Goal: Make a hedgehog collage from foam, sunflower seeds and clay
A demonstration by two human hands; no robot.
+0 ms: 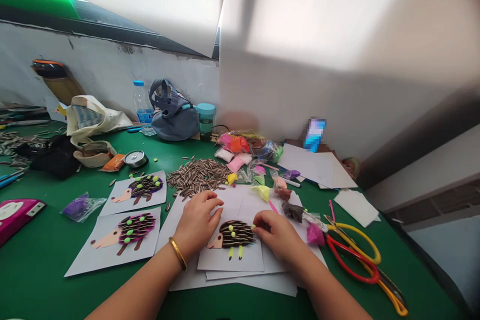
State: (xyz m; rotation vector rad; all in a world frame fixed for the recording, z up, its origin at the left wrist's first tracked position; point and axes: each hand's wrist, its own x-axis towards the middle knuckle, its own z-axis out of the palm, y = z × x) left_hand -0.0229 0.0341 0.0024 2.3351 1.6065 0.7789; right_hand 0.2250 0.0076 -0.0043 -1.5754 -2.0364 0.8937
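My left hand (197, 221) lies flat, fingers spread, pinning the sheet with the seed hedgehog (233, 234). My right hand (275, 232) pinches at its back edge, can't tell on what. Sunflower seed pile (197, 176) just behind, clay bags (245, 150) farther back.

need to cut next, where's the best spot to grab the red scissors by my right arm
Probably by the red loop handle of the red scissors, coming from the left: that big open loop lies flat nearest the right hand, while the blades point away toward the table's near right edge.
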